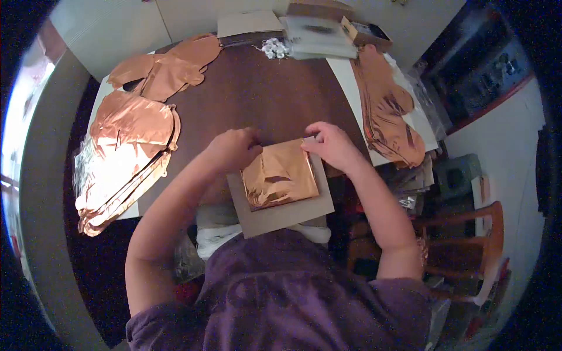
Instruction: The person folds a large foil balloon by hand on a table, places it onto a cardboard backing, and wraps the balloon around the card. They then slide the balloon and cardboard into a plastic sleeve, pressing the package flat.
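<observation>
A folded copper-coloured foil sheet (284, 175) lies on a grey-brown cardboard piece (263, 222) at the table's near edge, partly over my lap. At the foil's upper left corner is my left hand (237, 149), its fingers curled and bent inward; what they grip, if anything, is hidden. My right hand (331, 146) is at the upper right corner, thumb and fingers pinched on a small pale piece (309, 142) beside the foil's edge. The foil is wrinkled in its middle and lower part.
Copper foil shapes lie in stacks on the left (129, 134) and right (389, 111) of the brown table (263, 93). At the back are a white tassel bundle (274, 48), cardboard sheets (249, 23), plastic bags (319, 38) and an open box (367, 33). A wooden chair (492, 245) stands right.
</observation>
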### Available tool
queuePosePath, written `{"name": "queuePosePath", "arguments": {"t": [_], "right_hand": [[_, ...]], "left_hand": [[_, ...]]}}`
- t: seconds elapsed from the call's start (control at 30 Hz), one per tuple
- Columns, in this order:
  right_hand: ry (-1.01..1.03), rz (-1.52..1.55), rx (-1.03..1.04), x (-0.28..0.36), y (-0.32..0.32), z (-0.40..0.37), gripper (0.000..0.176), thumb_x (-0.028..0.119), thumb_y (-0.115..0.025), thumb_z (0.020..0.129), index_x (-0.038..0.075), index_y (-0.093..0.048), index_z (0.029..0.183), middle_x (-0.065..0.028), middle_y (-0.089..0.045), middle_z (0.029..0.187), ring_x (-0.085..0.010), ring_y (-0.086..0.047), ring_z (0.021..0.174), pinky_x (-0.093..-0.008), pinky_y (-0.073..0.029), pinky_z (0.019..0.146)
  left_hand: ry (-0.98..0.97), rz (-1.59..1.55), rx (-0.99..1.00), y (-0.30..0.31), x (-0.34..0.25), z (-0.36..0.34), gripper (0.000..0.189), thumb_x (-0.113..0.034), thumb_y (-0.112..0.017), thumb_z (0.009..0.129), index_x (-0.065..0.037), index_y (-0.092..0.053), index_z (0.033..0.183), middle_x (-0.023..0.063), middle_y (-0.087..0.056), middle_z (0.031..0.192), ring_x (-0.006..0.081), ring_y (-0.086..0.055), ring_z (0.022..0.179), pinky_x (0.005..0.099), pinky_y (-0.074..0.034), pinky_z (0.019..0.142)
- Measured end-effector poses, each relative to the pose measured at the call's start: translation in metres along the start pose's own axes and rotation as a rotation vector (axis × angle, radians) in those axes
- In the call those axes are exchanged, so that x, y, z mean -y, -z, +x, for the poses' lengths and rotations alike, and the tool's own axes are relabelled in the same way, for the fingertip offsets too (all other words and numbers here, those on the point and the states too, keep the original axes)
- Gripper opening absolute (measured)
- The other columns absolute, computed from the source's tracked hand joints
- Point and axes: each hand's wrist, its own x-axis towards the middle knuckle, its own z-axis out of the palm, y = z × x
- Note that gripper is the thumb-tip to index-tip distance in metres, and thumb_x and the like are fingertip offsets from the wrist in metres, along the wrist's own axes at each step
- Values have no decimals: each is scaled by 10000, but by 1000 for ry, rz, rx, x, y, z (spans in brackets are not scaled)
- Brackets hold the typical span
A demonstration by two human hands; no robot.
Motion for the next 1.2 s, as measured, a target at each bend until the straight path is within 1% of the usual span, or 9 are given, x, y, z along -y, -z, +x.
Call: {"name": "queuePosePath", "arguments": {"t": [0.03, 0.13, 0.3, 0.6, 0.7, 0.8, 0.9, 1.03, 1.2], "right_hand": [[-27, -65, -132, 2, -1, -11, 420, 305, -742, 824, 11, -639, 1106, -155, -675, 873, -315, -662, 806, -414, -519, 732], [170, -275, -559, -10, -3, -57, 378, 299, -732, 836, 6, -641, 1058, -150, -660, 830, -320, -656, 807, -424, -517, 722], [-268, 235, -130, -30, -15, -124, 331, 318, -694, 898, -5, -661, 967, -105, -674, 774, -196, -652, 612, -358, -517, 573], [-320, 526, 134, -15, -15, -89, 298, 265, -620, 957, -26, -668, 919, -79, -693, 765, -119, -609, 536, -263, -488, 485], [-349, 554, 189, -8, -7, -88, 261, 225, -606, 959, -27, -668, 930, -91, -705, 791, -121, -599, 531, -259, -484, 492], [-390, 570, 231, -7, -3, -88, 236, 197, -598, 960, -28, -666, 943, -92, -708, 803, -122, -587, 522, -258, -487, 502], [-410, 629, 239, -14, -8, -89, 224, 183, -593, 959, -29, -663, 958, -92, -708, 813, -122, -584, 521, -261, -490, 507], [-422, 622, 254, -16, -6, -90, 219, 184, -593, 958, -19, -673, 940, -71, -700, 770, -105, -589, 543, -259, -494, 514], [-189, -68, 133, -25, -7, -94, 316, 321, -623, 904, 11, -681, 884, -125, -689, 709, -273, -637, 565, -399, -523, 568]], "left_hand": [[30, -27, -8, -4, -1, -1, 330, -293, -595, 885, -45, -625, 1101, 218, -695, 944, 391, -675, 852, 474, -537, 780], [84, -80, -38, -14, -3, -4, 295, -276, -558, 910, -63, -600, 1109, 211, -687, 908, 403, -666, 821, 499, -527, 754], [-29, -47, -193, -21, -5, -12, 238, -228, -549, 933, -52, -596, 1087, 179, -681, 786, 356, -683, 717, 481, -525, 668], [-92, -23, -365, -35, 2, -13, 161, -206, -560, 899, -53, -610, 909, 197, -649, 718, 393, -645, 677, 505, -511, 652], [-42, -16, -317, -35, 2, -9, 177, -227, -592, 871, -51, -596, 847, 182, -658, 805, 383, -650, 775, 503, -501, 730], [-106, 290, -486, -25, -15, -11, 259, -273, -619, 845, -43, -611, 962, 176, -635, 1015, 385, -602, 979, 519, -451, 876], [-410, 139, -520, -32, -25, -5, 473, -340, -639, 834, -37, -575, 1191, 181, -549, 1250, 378, -490, 1206, 543, -354, 1031], [-548, 90, -228, -54, -34, -1, 667, -423, -638, 838, -54, -482, 1371, 180, -467, 1411, 355, -411, 1339, 522, -301, 1121], [-541, 169, -163, -60, -33, 4, 702, -471, -614, 838, -87, -470, 1408, 173, -434, 1462, 388, -378, 1365, 539, -255, 1147]]}}
